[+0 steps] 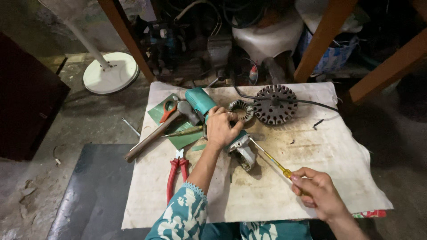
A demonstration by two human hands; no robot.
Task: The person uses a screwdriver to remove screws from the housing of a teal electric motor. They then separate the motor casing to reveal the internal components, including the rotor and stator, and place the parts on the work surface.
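A teal angle grinder lies on a stained white cloth. My left hand rests on top of its body, fingers curled over it, near its grey metal head. My right hand grips the yellow handle of a long screwdriver, whose tip reaches the grinder's head. Just behind my left hand lies a small round metal winding core.
A larger dark slotted stator disc and a black cable lie at the cloth's far side. A hammer, orange-handled scissors, green sheet pieces and red pliers lie at left. A white fan base stands on the floor.
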